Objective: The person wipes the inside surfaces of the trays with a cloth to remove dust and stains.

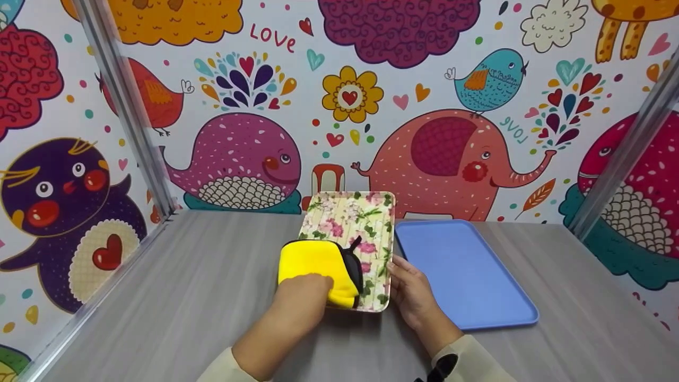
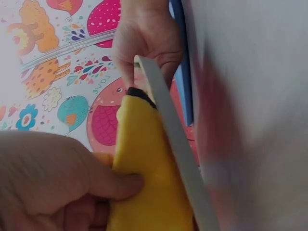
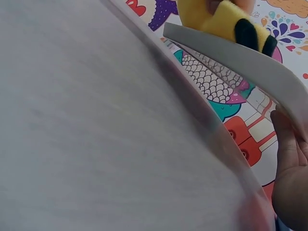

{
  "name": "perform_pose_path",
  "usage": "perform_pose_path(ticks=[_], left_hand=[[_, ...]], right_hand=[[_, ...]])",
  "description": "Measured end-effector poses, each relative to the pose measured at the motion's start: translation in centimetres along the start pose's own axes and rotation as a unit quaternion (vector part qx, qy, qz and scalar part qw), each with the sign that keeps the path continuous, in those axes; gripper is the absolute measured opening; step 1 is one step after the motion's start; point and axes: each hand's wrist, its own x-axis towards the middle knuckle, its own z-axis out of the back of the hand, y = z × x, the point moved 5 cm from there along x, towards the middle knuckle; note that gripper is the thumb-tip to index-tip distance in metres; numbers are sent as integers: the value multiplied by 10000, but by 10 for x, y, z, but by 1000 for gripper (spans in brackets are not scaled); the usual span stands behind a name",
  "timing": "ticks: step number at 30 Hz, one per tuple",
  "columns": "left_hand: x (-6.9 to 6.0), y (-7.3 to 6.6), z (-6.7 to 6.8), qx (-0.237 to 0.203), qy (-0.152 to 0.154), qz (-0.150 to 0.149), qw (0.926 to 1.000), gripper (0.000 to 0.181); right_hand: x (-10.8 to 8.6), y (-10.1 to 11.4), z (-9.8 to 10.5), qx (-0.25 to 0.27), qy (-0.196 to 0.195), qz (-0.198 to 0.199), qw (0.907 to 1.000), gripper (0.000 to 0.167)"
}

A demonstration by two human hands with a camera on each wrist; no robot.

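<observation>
My left hand [image 1: 299,300] pinches a folded yellow cloth [image 1: 310,260] with black edging, laid against the face of a floral tray [image 1: 374,209]. The left wrist view shows the thumb on top of the yellow cloth [image 2: 154,159], its other fingers curled behind. A small black loop sticks out from the cloth's right side. My right hand [image 1: 414,289] grips the tray by its right edge, thumb on the front and fingers underneath. In the right wrist view the tray [image 3: 231,60] is raised off the table and tilted.
A blue tray [image 1: 467,276] lies flat on the grey table [image 1: 212,276], just right of the floral one. Cartoon-printed panels [image 1: 350,148] stand behind and at both sides, with metal posts [image 1: 132,116] at the corners.
</observation>
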Motion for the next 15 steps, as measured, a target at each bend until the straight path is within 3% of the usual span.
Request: perform_pose_path(ticks=[6, 9, 15], left_hand=[[0, 12, 28, -744, -19, 736, 9945, 36], [-2, 19, 40, -702, -210, 1048, 9918, 43], [-1, 25, 52, -652, -410, 1236, 9893, 42]], right_hand=[[0, -1, 0, -82, 43, -53, 9999, 49], [1, -2, 0, -142, 77, -90, 9998, 47], [2, -5, 1, -202, 175, -222, 9994, 41]])
